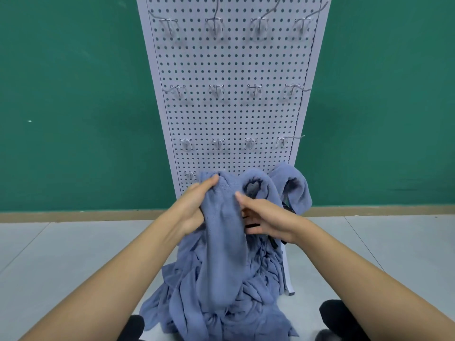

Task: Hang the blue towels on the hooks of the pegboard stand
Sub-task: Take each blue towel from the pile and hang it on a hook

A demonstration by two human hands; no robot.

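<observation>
Left hand grips the top edge of a blue terry towel. Right hand pinches the same towel from 3 o'clock. Towel is held before the bottom row of the white perforated pegboard stand, with the blue towel heap on the floor at 6 o'clock.

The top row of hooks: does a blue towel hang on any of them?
No, the top hooks are bare; hung towels sit only low on the pegboard.

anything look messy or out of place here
Yes: the blue towels lie in a crumpled heap on the floor at the foot of the pegboard stand, and two hung towels low on the board are bunched up, not spread.
</observation>
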